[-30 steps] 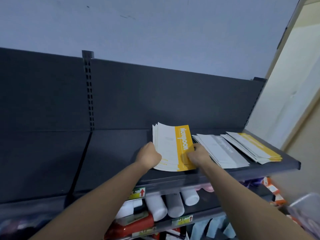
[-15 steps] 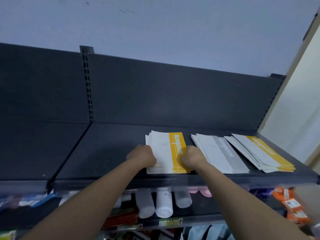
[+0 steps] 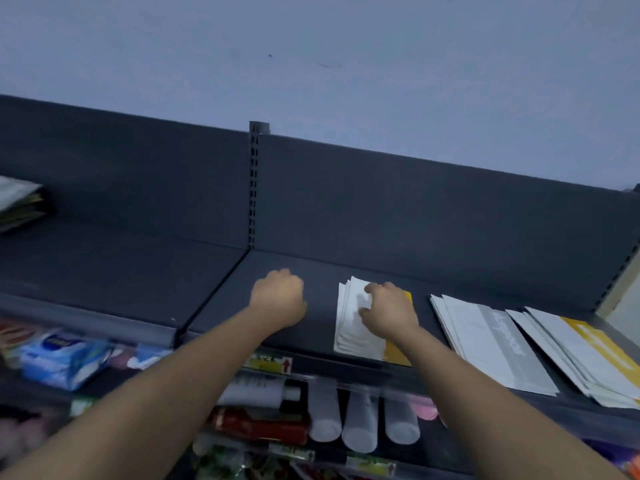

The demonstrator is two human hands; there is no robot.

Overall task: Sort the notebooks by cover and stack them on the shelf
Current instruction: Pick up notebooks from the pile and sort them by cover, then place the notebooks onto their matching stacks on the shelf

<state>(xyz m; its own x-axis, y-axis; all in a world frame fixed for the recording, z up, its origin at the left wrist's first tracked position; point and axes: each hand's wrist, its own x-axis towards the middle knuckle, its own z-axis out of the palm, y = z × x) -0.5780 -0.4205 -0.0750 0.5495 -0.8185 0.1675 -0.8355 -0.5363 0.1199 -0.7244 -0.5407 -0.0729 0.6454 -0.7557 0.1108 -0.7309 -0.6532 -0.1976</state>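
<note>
three stacks of notebooks lie along the right part of the dark shelf. the nearest stack, white with a yellow band on its right side, sits flat near the front edge. just to its right lies a white-and-grey stack, and beyond that, overlapping it slightly, a white-and-yellow stack close to the shelf's right end.

the right hand rests on top of the nearest stack, palm down. its fingers are spread a little and bent, with the tips touching the white cover; they press on it rather than clasp it.

the left hand is curled into a loose fist with the fingers drawn together, holding nothing. it sits over bare shelf, apart from the stack, to its left. whether it touches the shelf surface i cannot tell.

below the shelf edge, white tubes lie side by side on a lower level, and a blue packet sits further left.
</note>
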